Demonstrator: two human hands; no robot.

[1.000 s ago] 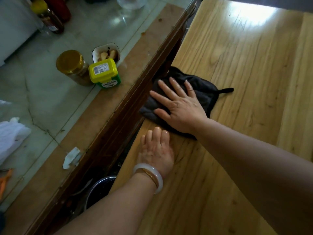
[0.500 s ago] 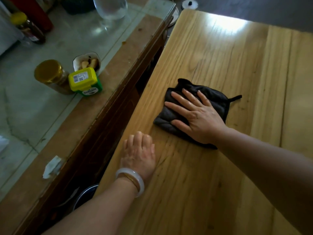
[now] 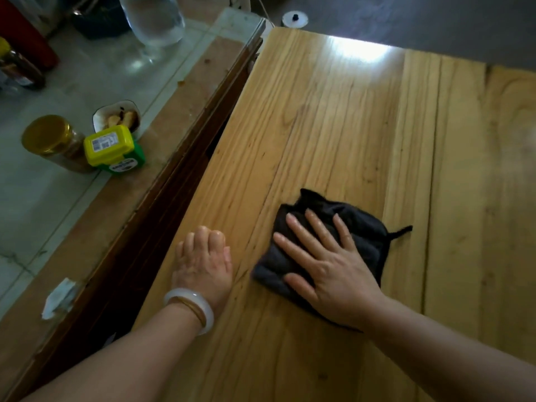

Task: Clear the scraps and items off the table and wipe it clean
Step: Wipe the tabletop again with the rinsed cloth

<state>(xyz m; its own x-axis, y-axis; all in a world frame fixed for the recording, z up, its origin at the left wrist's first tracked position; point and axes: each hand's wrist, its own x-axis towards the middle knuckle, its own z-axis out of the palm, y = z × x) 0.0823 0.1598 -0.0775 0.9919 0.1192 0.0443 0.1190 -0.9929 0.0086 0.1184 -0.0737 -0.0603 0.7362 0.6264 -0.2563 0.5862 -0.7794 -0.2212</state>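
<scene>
Head view: right hand (image 3: 327, 274), grip wide and flat, presses the dark cloth (image 3: 359, 227), which has slid from the wooden surface's (image 3: 333, 126) left edge toward its middle, so wiping is under way; left hand (image 3: 203, 259) rests empty nearby, fingertips foreshortened, cloth's near edge hidden under the palm.

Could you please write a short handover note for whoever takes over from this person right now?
Right hand: flat on the dark cloth, pressing it to the wooden table.
Left hand: rests on the table near its left edge, holding nothing.
Done: no scraps or items show on the wooden top.
Left: probably wiping the rest of the top. A jar, yellow-lidded tub and paper scrap sit on the neighbouring counter.
</scene>
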